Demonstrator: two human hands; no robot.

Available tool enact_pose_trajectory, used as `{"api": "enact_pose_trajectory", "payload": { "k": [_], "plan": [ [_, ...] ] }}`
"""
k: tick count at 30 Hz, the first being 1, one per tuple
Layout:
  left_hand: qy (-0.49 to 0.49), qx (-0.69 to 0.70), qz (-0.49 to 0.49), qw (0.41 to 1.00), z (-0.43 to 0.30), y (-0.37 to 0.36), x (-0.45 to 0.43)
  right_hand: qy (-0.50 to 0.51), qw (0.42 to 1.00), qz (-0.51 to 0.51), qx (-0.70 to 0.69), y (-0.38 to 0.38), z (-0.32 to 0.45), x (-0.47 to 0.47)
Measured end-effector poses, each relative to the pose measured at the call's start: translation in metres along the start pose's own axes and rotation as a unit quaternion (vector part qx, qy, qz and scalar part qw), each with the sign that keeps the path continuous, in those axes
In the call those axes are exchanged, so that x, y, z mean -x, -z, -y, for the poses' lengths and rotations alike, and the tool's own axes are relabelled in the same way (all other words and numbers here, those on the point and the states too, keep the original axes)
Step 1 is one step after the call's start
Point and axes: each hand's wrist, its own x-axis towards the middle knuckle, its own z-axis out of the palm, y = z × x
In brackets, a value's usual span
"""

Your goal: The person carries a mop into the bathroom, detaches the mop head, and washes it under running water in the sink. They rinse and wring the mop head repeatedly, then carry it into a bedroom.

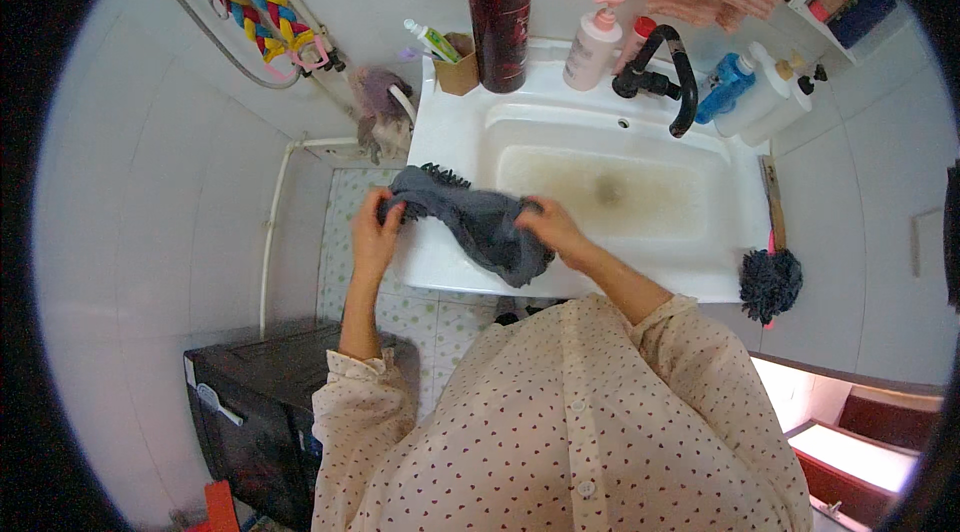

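A dark grey cloth with a shaggy chenille-like edge [487, 224] stretches between my hands over the front left part of a white washbasin [442, 262]. My left hand [377, 226] grips its left end just past the basin's left edge. My right hand [551, 228] pinches its right part, close to the bowl's left rim. The cloth sags in folds towards the front edge. Cloudy brownish water [607, 190] lies in the bowl to the right. A black curved faucet [667, 81] rises behind it.
Along the back rim stand a cup with a toothpaste tube [456, 70], a dark red pump bottle [500, 29], a pink pump bottle [592, 51] and a blue bottle [724, 89]. A shaggy dark duster [770, 284] hangs at the right edge. A black washing machine-like box [255, 397] stands lower left.
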Motion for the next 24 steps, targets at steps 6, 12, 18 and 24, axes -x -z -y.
{"api": "enact_pose_trajectory", "payload": {
  "k": [6,12,18,24],
  "plan": [
    [-0.107,-0.132,-0.028,0.985,-0.041,0.054,0.006,-0.048,0.916,-0.052,-0.395,0.05,0.038,0.0],
    [0.175,0.078,0.175,0.966,-0.042,0.079,0.027,-0.069,0.904,-0.024,-0.422,0.035,0.056,0.003],
    [0.321,0.458,-0.049,0.827,-0.006,0.063,0.049,-0.14,0.891,0.109,-0.417,-0.035,0.04,-0.002],
    [0.318,0.496,0.01,0.808,-0.004,0.052,0.066,-0.021,0.984,-0.027,0.174,-0.02,-0.005,-0.02]
  ]
}}
